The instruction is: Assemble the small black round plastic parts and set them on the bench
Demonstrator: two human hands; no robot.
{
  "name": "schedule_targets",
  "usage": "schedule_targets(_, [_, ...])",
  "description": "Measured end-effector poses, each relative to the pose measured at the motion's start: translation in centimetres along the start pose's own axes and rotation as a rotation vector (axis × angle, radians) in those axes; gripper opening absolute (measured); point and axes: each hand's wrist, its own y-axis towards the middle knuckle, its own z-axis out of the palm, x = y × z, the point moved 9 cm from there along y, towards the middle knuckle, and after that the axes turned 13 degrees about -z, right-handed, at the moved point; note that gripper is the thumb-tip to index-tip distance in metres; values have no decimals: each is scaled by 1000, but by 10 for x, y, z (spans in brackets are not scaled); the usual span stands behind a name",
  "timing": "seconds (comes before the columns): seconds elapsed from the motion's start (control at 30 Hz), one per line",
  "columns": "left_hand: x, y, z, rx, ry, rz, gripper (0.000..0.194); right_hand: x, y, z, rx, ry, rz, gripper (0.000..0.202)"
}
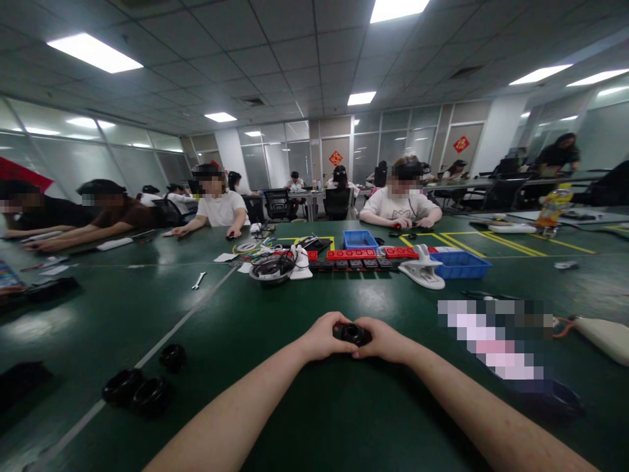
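Both my hands meet around a black round part (352, 334) with a hole in its middle, low over the green table (236, 367). My left hand (324, 337) grips its left side, fingers curled behind it. On the right side, my right hand (379, 338) holds the same part, and the fingertips of both hands come together beneath it. Several similar black rings lie at the lower left, one of them (172, 357) a little apart from the others (152, 396).
Beyond my hands are a wire bowl of cables (272, 267), red and black power strips (351, 254), a white clamp (423, 269) and a blue bin (462, 264). A wrench (199, 281) lies left. People sit across the table.
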Motion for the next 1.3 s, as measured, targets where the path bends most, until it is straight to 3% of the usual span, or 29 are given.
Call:
schedule_targets(0.33, [-4,-4,-4,-66,25,-17,45,-5,1,2,-23,-78,20,36])
schedule_targets(0.57, [-7,-9,-9,-215,81,-66,40,-3,1,-3,-84,-221,79,35])
schedule_targets(0.8, [2,-6,-13,-369,104,-150,35,2,-6,-4,-222,-461,294,26])
schedule_targets(1.0, [-1,-9,-16,-434,133,-139,32,8,-4,0,-189,-519,258,28])
schedule_targets(1.1, [0,-7,-18,-369,99,-107,34,5,-2,-2,-130,-425,198,37])
schedule_targets(1.3, [2,-1,-8,9,-39,-49,44,9,-2,-5,13,-22,27,57])
